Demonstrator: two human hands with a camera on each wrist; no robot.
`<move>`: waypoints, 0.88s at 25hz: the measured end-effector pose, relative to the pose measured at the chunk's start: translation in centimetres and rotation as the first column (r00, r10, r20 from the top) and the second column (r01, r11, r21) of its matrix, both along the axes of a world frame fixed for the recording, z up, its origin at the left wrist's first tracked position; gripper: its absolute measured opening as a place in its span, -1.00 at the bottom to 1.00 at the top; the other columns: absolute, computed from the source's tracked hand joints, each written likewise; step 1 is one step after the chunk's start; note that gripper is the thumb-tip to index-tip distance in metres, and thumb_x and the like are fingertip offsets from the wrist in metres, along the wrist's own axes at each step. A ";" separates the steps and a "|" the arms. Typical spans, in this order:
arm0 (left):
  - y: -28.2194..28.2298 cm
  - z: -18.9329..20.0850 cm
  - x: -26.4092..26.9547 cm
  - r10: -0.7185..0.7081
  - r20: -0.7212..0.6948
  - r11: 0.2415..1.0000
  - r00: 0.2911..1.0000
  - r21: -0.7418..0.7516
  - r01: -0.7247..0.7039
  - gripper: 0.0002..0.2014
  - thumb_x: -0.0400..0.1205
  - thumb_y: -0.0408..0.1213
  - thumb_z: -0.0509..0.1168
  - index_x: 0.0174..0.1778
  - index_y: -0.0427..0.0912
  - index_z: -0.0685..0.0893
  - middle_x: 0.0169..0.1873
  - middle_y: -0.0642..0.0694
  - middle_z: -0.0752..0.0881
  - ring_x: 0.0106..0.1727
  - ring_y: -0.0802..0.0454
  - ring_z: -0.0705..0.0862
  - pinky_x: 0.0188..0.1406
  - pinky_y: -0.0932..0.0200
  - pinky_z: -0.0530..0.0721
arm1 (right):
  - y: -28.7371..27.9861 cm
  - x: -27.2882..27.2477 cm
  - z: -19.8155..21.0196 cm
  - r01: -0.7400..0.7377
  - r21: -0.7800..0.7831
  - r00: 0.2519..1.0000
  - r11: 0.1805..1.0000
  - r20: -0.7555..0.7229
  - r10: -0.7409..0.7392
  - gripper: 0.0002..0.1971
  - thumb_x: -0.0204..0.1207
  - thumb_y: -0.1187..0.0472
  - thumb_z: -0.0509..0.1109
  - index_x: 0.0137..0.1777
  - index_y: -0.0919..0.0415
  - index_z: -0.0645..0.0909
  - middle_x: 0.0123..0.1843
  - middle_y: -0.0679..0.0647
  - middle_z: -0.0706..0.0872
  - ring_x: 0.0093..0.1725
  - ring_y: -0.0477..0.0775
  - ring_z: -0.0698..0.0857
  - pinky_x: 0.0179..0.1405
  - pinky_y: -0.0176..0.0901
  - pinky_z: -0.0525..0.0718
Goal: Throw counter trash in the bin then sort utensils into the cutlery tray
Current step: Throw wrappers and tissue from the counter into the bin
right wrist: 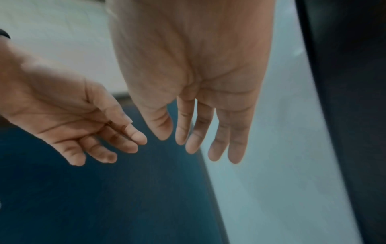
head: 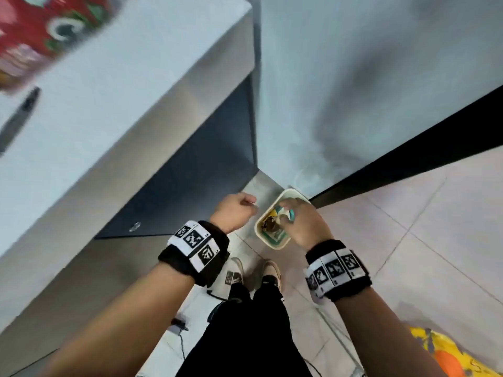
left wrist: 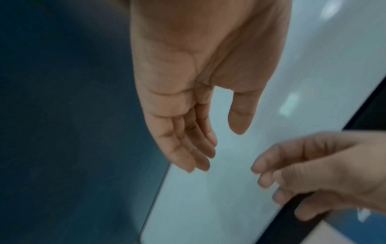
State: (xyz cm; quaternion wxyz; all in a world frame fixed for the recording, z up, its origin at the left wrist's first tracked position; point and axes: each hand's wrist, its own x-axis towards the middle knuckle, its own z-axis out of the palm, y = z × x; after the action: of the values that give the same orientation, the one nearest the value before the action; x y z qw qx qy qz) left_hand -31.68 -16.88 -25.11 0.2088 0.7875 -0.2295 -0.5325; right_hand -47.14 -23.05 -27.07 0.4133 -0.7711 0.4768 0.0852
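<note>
Hanging empty above the bin

Lying at the upper left of the head view, a red package (head: 40, 31) and a dark pen-like thing (head: 19, 118) rest on the white counter (head: 122, 77). Below centre, the left hand (head: 234, 212) hangs with relaxed fingers and holds nothing. Just right of it, the right hand (head: 304, 224), fingers straight, is above the small cream bin (head: 261, 235) with trash (head: 272, 224) inside, on the tiled floor (head: 435, 227).

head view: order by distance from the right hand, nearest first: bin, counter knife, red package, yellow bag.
1. bin, cream-rimmed, on the floor directly under the right hand.
2. yellow bag, on the floor at lower right.
3. counter knife, dark, on the counter's left edge.
4. red package, blurred, at the counter's far top-left corner.
</note>
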 end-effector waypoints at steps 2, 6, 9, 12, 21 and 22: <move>0.6 7.0 1.1 0.083 0.041 0.990 0.996 -0.115 -0.078 -0.92 0.60 -0.22 0.27 -0.08 -0.03 0.67 -0.15 -0.01 0.69 -0.12 0.03 0.71 -0.32 0.29 0.62 | -0.5 1.4 6.3 -0.044 -0.089 0.993 0.995 0.108 0.054 -0.67 0.52 0.25 0.26 0.28 0.16 0.58 0.24 0.19 0.68 0.22 0.20 0.65 0.29 0.06 0.59; 3.2 19.2 3.2 0.200 0.118 0.933 0.973 -0.326 -0.152 -0.87 0.64 -0.17 0.23 -0.22 -0.01 0.61 -0.28 -0.04 0.66 -0.26 0.05 0.66 -0.44 0.23 0.60 | -0.3 6.0 17.3 -0.107 -0.087 0.901 0.990 0.413 0.134 -0.73 0.50 0.27 0.35 0.20 0.19 0.65 0.05 0.05 0.67 -0.08 -0.08 0.60 -0.02 -0.35 0.56; 6.3 25.1 6.9 0.366 0.261 0.854 0.893 -0.476 -0.210 -0.89 0.60 -0.21 0.28 0.00 -0.07 0.67 -0.25 0.01 0.68 -0.24 0.06 0.66 -0.28 0.22 0.60 | 0.2 11.1 22.7 -0.220 -0.138 0.832 0.966 0.491 0.259 -0.73 0.51 0.23 0.35 0.20 0.12 0.64 0.05 0.00 0.68 -0.04 -0.02 0.61 0.08 -0.21 0.59; 9.1 26.7 11.2 0.445 0.487 0.854 0.752 -0.483 -0.193 -0.75 0.57 -0.21 0.32 0.15 -0.15 0.68 -0.04 -0.06 0.73 -0.01 -0.06 0.71 -0.03 0.21 0.56 | 0.4 15.8 24.9 -0.310 -0.284 0.793 0.907 0.449 0.412 -0.72 0.52 0.24 0.32 0.23 0.15 0.61 0.19 0.08 0.66 0.01 -0.01 0.58 0.12 -0.24 0.52; 12.8 23.6 24.1 -0.017 0.818 0.989 0.575 0.097 -0.109 -0.35 0.48 -0.30 0.29 0.54 -0.10 0.33 0.57 -0.19 0.29 0.55 -0.20 0.37 0.45 -0.14 0.46 | -3.5 28.8 24.9 -0.481 -0.691 0.795 0.540 -0.083 0.601 -0.30 0.42 0.40 0.31 0.57 0.08 0.22 0.61 0.17 0.26 0.60 0.29 0.21 0.55 0.16 0.31; 13.0 23.1 24.3 -0.093 0.819 0.981 0.567 0.173 -0.090 -0.31 0.47 -0.29 0.30 0.57 -0.07 0.28 0.59 -0.16 0.26 0.57 -0.19 0.32 0.44 -0.19 0.43 | -3.9 29.6 24.6 -0.509 -0.688 0.797 0.518 -0.149 0.585 -0.25 0.43 0.41 0.30 0.60 0.05 0.15 0.66 0.16 0.19 0.64 0.29 0.13 0.57 0.22 0.27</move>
State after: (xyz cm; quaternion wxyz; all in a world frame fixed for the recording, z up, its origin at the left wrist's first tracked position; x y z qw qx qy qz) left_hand -7.35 -3.91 -1.98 -0.0009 0.9609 -0.2472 -0.1246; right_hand -17.51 -26.97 -2.46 0.0660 -0.9807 0.1832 -0.0148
